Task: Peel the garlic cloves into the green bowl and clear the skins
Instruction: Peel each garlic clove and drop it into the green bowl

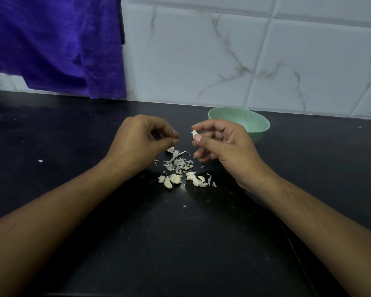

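– Hanging at the far left, what is that?
– A purple cloth (pixel 51 43), draped over the tiled wall (pixel 201 61) above the black counter (pixel 51 136).
– And the left hand (pixel 141 140)?
– Fingers curled, thumb and forefinger tips pressed together. Whether a scrap is between them I cannot tell.
– Below the hands?
– A heap of garlic skins (pixel 178 162) on the counter, with unpeeled cloves (pixel 180 179) just nearer the person.
– Where is the clove being worked?
– The garlic clove (pixel 194 133) is pinched between the right hand (pixel 223 144)'s thumb and forefinger, its tip poking up, apart from the left fingertips.
– The green bowl (pixel 255 123)?
– Right behind that hand, by the wall.
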The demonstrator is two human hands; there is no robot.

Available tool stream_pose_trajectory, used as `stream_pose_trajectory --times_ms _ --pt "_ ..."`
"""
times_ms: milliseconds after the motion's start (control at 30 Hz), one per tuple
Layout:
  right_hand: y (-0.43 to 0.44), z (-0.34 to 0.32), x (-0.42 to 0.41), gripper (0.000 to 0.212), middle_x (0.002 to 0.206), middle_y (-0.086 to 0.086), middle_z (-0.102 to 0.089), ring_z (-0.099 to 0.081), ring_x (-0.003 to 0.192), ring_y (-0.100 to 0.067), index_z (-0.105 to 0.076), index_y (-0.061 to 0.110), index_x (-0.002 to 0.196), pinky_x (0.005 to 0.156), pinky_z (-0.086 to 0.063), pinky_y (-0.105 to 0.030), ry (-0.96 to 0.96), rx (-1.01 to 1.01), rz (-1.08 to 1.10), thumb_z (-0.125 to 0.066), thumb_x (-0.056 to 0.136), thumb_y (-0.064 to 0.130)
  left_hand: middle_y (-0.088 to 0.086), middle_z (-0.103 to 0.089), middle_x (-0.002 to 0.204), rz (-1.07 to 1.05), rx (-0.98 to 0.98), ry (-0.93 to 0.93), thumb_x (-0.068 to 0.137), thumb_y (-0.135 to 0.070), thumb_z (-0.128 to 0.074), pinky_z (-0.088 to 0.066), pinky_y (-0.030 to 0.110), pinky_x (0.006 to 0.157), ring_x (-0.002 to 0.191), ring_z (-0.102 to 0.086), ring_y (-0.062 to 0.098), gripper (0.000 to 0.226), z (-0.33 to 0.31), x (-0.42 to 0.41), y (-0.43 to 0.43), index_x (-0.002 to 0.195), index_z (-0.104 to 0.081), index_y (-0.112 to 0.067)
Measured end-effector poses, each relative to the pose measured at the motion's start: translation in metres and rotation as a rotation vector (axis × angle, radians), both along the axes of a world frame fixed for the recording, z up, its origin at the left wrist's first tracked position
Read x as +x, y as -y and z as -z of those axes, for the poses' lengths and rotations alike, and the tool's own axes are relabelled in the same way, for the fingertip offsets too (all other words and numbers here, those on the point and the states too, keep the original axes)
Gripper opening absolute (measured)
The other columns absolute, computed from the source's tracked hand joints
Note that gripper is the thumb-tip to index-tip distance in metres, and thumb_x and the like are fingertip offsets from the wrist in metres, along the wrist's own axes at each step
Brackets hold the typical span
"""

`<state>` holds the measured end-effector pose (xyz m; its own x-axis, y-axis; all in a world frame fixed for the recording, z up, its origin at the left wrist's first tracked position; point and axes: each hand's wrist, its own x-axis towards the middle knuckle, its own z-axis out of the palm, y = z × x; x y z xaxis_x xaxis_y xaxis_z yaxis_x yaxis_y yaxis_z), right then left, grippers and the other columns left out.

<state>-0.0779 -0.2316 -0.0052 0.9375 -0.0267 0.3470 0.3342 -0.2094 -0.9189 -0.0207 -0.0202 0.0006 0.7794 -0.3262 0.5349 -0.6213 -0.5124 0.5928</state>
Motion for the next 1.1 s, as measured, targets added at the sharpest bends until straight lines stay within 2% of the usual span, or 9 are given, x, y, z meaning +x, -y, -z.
stream_pose_trajectory --times_ms 167,233,333,500,600,700,867,1033,1100 --pt "-0.001 -0.002 -0.001 0.02 0.093 -0.025 -0.071 -0.072 0.07 -0.02 -0.07 0.008 0.115 0.072 -0.061 -0.042 -0.002 0.027 -0.007 -0.072 0.095 0.006 -0.006 -0.064 0.061 0.001 -0.022 0.019 0.089 -0.049 -0.079 -0.047 0.026 0.056 0.054 -0.056 0.005 0.032 0.002 0.001 0.001 0.074 -0.07 -0.021" --pt "-0.001 -0.002 -0.001 0.019 0.091 -0.027 -0.071 -0.072 0.069 -0.019 -0.07 0.007 0.113 0.071 -0.061 -0.041 -0.008 0.042 -0.007 -0.073 0.094 0.005 -0.008 -0.071 0.075 0.032 0.002 0.015 0.098 -0.047 -0.068 -0.056 0.033 0.068 0.07 -0.066 0.005 0.025 0.003 0.002 0.001 0.087 -0.079 -0.027" --pt "-0.001 -0.001 -0.001 0.015 0.081 -0.014 -0.072 -0.072 0.069 -0.019 -0.071 0.005 0.106 0.072 -0.061 -0.042 -0.018 0.054 -0.007 -0.075 0.092 0.005 -0.012 -0.078 0.095 0.172 -0.05 -0.098 0.103 -0.027 -0.065 -0.059 0.042 0.088 0.091 -0.073 0.007 0.02 0.004 0.0 0.003 0.117 -0.078 -0.034" --pt "-0.003 0.001 0.0 0.013 0.082 -0.009 -0.075 -0.072 0.071 -0.021 -0.072 0.002 0.103 0.075 -0.06 -0.045 -0.017 0.049 -0.029 -0.075 0.09 0.001 0.004 -0.079 0.09 0.258 -0.199 -0.201 0.094 -0.043 -0.076 -0.058 0.053 0.084 0.086 -0.074 0.027 0.017 0.006 -0.003 0.008 0.097 -0.081 -0.027" --pt "-0.003 0.0 0.0 0.013 0.081 -0.008 -0.076 -0.073 0.072 -0.021 -0.071 0.0 0.102 0.071 -0.062 -0.038 -0.011 0.044 -0.042 -0.075 0.09 0.0 0.007 -0.077 0.079 0.247 -0.263 -0.246 0.088 -0.037 -0.082 -0.055 0.044 0.071 0.071 -0.066 0.019 0.017 0.006 -0.003 0.008 0.088 -0.081 -0.02" --pt "-0.003 0.0 0.0 0.014 0.082 -0.012 -0.076 -0.074 0.071 -0.022 -0.071 -0.002 0.102 0.069 -0.062 -0.035 -0.001 0.053 -0.041 -0.076 0.089 -0.001 0.007 -0.076 0.078 0.265 -0.288 -0.273 0.087 -0.037 -0.084 -0.05 0.037 0.069 0.068 -0.062 0.015 0.018 0.005 -0.004 0.009 0.087 -0.081 -0.019" --pt "-0.004 0.001 -0.001 0.012 0.088 -0.024 -0.075 -0.074 0.071 -0.026 -0.071 -0.001 0.1 0.074 -0.063 -0.044 -0.001 0.069 -0.037 -0.076 0.089 -0.001 0.008 -0.075 0.078 0.223 -0.233 -0.224 0.085 -0.045 -0.077 -0.057 0.052 0.069 0.068 -0.063 0.021 0.02 0.005 -0.006 0.01 0.088 -0.079 -0.025" --pt "-0.004 0.001 0.002 0.014 0.089 -0.028 -0.074 -0.075 0.074 -0.032 -0.07 -0.006 0.101 0.078 -0.062 -0.052 0.002 0.062 -0.03 -0.076 0.089 -0.003 -0.002 -0.076 0.076 0.146 -0.163 -0.141 0.093 -0.029 -0.078 -0.055 0.031 0.062 0.062 -0.066 0.01 0.006 0.001 -0.01 0.01 0.088 -0.079 -0.025" --pt "-0.004 0.001 0.002 0.013 0.086 -0.024 -0.075 -0.075 0.072 -0.03 -0.071 -0.006 0.1 0.075 -0.063 -0.047 0.012 0.046 -0.031 -0.076 0.088 -0.003 -0.006 -0.077 0.078 0.139 -0.141 -0.136 0.093 -0.029 -0.079 -0.056 0.028 0.063 0.065 -0.069 0.01 0.003 0.0 -0.012 0.011 0.092 -0.08 -0.027"
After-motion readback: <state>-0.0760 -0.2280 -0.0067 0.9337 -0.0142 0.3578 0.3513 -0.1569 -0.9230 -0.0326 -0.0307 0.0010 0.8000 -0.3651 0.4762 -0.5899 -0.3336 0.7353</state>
